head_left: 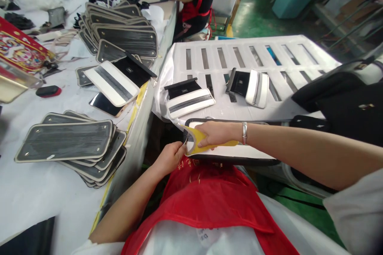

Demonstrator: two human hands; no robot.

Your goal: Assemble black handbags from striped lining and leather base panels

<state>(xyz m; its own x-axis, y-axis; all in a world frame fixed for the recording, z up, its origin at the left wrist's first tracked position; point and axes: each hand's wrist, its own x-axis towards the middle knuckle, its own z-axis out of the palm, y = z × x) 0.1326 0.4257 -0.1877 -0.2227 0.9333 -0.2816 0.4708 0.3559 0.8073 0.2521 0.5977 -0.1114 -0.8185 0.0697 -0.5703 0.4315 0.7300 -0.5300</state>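
In front of me lies a long white panel [257, 151] with a black rim. My left hand [172, 158] is closed at its left end, with thumb and fingertips pinching the edge. My right hand [214, 132], with a silver band at the wrist, is closed over a flat yellow piece [223, 144] on the panel. The yellow piece has a pale curved edge beside my left fingertips. Its middle is covered by my right hand. Just beyond are a white-and-black wallet-like piece [191, 102] and a second folded piece [254, 89].
Left, a white table [26, 195] carries stacked grey panels [68, 139], a taller stack [125, 40], a phone [106, 104] and a black-red object [48, 91]. A slotted white board [239, 48] lies ahead. Black bags [353, 107] stand right. A co-worker [197, 0] sits beyond.
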